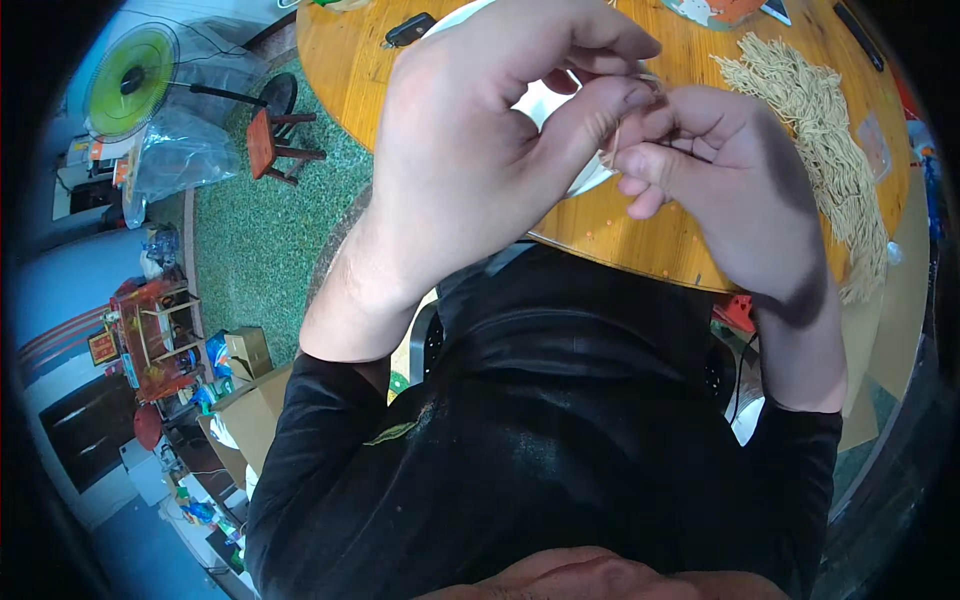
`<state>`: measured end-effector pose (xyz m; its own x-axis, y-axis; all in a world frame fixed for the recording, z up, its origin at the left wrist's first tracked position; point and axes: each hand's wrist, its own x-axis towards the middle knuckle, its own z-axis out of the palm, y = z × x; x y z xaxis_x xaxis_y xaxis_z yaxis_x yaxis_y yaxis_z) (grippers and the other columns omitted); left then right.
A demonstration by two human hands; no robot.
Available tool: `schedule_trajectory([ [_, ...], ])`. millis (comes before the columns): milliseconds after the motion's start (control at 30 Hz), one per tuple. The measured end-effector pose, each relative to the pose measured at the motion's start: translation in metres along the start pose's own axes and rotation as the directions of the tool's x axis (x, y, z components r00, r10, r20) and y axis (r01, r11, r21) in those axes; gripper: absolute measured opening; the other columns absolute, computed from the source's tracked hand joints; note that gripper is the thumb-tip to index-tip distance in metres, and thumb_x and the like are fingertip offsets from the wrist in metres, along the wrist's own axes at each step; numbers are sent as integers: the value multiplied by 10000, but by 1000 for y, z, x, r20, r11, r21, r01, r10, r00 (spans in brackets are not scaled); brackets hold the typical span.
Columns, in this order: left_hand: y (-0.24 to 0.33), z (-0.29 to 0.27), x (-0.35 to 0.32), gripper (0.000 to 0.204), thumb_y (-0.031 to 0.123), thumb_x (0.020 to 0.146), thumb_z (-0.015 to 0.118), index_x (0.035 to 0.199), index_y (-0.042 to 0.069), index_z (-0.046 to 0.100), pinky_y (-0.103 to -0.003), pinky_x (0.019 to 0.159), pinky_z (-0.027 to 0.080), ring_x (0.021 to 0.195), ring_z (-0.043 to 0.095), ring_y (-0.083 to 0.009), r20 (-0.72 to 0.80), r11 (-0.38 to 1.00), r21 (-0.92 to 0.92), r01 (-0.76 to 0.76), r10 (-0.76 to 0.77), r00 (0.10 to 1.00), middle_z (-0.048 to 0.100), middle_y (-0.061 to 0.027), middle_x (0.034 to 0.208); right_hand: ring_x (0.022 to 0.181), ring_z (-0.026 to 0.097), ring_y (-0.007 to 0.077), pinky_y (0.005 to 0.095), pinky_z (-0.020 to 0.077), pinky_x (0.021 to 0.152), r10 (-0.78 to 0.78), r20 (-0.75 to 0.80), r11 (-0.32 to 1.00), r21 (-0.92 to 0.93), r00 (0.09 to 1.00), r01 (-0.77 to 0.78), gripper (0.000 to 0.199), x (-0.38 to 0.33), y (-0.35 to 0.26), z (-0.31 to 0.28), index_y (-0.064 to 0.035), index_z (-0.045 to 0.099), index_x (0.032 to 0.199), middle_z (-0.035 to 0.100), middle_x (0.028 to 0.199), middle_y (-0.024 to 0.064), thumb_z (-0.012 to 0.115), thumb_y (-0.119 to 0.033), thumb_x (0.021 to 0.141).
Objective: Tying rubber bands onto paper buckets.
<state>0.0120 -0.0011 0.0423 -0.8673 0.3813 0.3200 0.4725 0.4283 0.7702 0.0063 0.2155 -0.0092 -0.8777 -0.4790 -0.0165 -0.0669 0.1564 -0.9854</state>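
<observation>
My left hand (470, 150) is raised above the round wooden table (345, 55), its thumb and fingers closed in a pinch. Against its fingertips, my right hand (755, 195) pinches too. Between them shows a short piece of a thin tan strand (614, 143); most of it is hidden by the fingers. Behind the left hand is a white round dish (545, 104), largely covered. To the right of my right hand lies a thick bundle of cream-coloured cords (825, 140), spread along the table's right side.
A black key fob (410, 30) lies at the far left of the tabletop, and a dark slim object (858, 36) at the far right. Left of the table stand a small wooden stool (264, 145) and a green fan (132, 82). Cardboard boxes (255, 415) sit lower left.
</observation>
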Motion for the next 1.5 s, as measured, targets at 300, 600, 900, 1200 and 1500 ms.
schedule_trajectory([
  [300, -39, 17, 2, 235, -15, 946, 778, 1160, -45, 687, -326, 876, 582, 977, 741, -226, -66, 913, 30, -406, 407, 911, 750, -133, 1082, 806, 689, 102, 242, 560, 778, -63, -94, 996, 54, 994, 69, 129, -7, 12, 9, 35, 694, 1148, 710, 926, 60, 616, -46, 1084],
  [600, -32, 25, -21, 225, 118, 886, 896, 1074, 32, 807, -284, 790, 601, 849, 740, -129, 51, 987, 158, -16, 8, 999, 792, -35, 940, 798, 653, 81, 227, 540, 776, -103, -277, 981, 130, 955, 143, 130, -20, 22, 25, 25, 688, 1179, 696, 983, 42, 604, -40, 1103],
  [900, -28, 34, -13, 176, 154, 944, 846, 1080, 49, 806, -296, 738, 606, 798, 757, -173, 108, 903, 392, -174, 143, 984, 783, -70, 901, 868, 637, 102, 254, 533, 813, -137, -335, 951, 221, 932, 219, 171, -27, 42, 22, 21, 702, 1235, 711, 1082, 71, 648, -53, 1090],
  [1200, 0, 22, 9, 95, 65, 962, 717, 1004, -20, 712, -375, 738, 567, 800, 728, -301, 227, 984, 61, 166, -175, 958, 737, -183, 895, 859, 706, 109, 246, 588, 794, 6, -370, 829, 521, 929, 202, 196, -26, 50, 17, 27, 730, 1207, 743, 1020, 73, 660, -120, 1098],
  [1500, 4, 24, 12, 115, 77, 978, 697, 947, -34, 683, -379, 700, 542, 759, 702, -305, 250, 950, 51, 308, -310, 917, 704, -194, 839, 824, 661, 94, 242, 563, 769, -331, -296, 932, 49, 896, 360, 160, -26, 64, 12, 12, 653, 1249, 683, 1021, 66, 576, -53, 1126],
])
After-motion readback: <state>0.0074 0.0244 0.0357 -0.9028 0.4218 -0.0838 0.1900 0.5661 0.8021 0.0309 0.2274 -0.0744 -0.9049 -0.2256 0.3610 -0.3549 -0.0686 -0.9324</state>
